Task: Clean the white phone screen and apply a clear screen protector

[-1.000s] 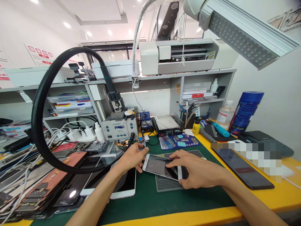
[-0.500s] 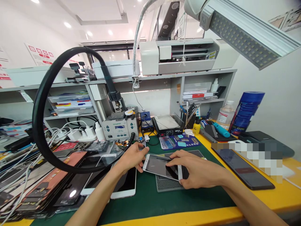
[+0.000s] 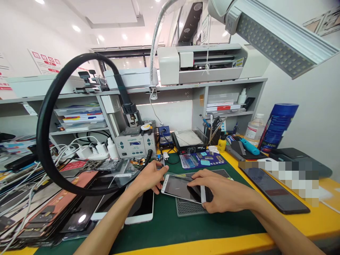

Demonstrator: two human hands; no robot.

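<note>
A white-framed smartphone [image 3: 180, 188] lies tilted over a grey perforated mat [image 3: 190, 209], its dark screen facing up. My right hand [image 3: 216, 191] grips the phone's right end, thumb at the lower corner and fingers reaching over the screen. At the phone's left end is my left hand [image 3: 151, 177], its thumb and forefinger pinched together. Whatever that pinch may hold is too small or hidden to make out. The left hand's lower fingers are curled close to the phone's edge; whether they touch it I cannot tell.
Two white tablets [image 3: 140, 214] and stacked phone parts [image 3: 47, 212] crowd the left. A black hose [image 3: 42, 124] loops above them. Behind stand a hot-air station [image 3: 136, 145] and a heating plate [image 3: 190, 140]. A black phone [image 3: 276, 191] lies right.
The left hand's lower fingers have shifted slightly left at the phone's end. The right hand and the phone look almost unmoved.
</note>
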